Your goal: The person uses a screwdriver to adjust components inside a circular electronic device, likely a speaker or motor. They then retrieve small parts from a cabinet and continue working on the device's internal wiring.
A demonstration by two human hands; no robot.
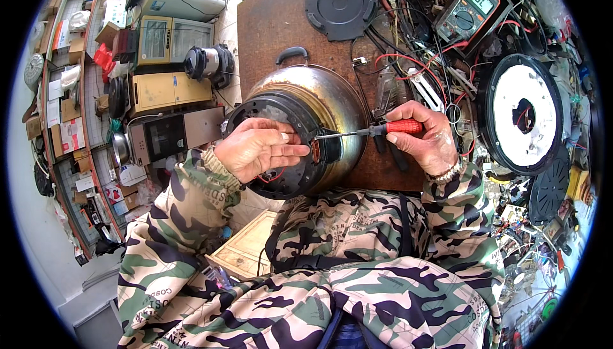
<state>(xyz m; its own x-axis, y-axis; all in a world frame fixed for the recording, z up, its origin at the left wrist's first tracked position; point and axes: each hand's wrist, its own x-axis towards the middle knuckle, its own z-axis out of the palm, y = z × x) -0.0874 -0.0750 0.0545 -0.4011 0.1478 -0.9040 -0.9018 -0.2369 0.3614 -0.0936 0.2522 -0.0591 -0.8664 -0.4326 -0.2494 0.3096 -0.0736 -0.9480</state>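
Observation:
A stainless steel pot [350, 103] with brown heat stains lies on its side, its black plastic base [287, 108] facing left. My right hand [429, 145] is closed around the red handle of a screwdriver [404, 127]. The shaft runs left, and its tip meets a small reddish part [315, 150] at the base's edge, beside a black bracket [330, 147]. My left hand [260, 150] rests against the base with its fingers stretched toward that part. A short red wire [273, 175] shows under the left hand. The fingers partly hide the base.
The pot lies on a brown worktable [268, 27]. At its far side is a round black cover [341, 6]. Tangled cables and a multimeter [469, 14] crowd the right, with a black ring with a white disc [523, 116]. Appliances and a shelf [83, 100] stand left.

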